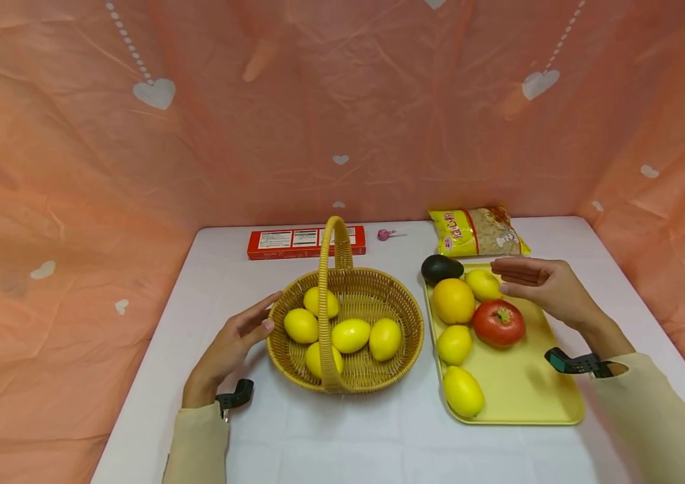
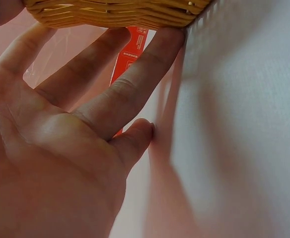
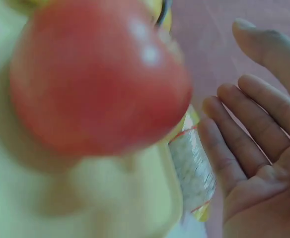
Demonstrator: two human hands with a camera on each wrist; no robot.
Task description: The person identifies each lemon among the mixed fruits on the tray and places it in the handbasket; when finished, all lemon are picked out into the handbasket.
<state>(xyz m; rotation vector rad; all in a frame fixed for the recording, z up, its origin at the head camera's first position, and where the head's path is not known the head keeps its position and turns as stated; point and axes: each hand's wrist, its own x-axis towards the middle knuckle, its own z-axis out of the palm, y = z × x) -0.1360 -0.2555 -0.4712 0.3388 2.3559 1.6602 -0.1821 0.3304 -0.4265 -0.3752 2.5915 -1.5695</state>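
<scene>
A wicker basket (image 1: 413, 296) with a tall handle stands mid-table, holding several lemons (image 1: 385, 339). At its left side is my left hand (image 1: 230, 349); in the left wrist view its extended fingertips touch the woven wall (image 2: 120, 12). My right hand (image 1: 550, 292) hovers over the far right part of a yellow tray (image 1: 530, 396), fingers fairly straight and thumb apart, with nothing held. Closest to its fingertips is a lemon (image 1: 483, 285) at the tray's back. A red tomato (image 1: 499, 323) lies just in front, large in the right wrist view.
On the tray also lie an orange (image 1: 454, 301) and two more lemons (image 1: 463, 392), with an avocado (image 1: 441, 269) at its back left corner. Behind are a red box (image 1: 275, 245), a lollipop (image 1: 384, 234) and a yellow food bag (image 1: 478, 232). Pink cloth walls surround the table.
</scene>
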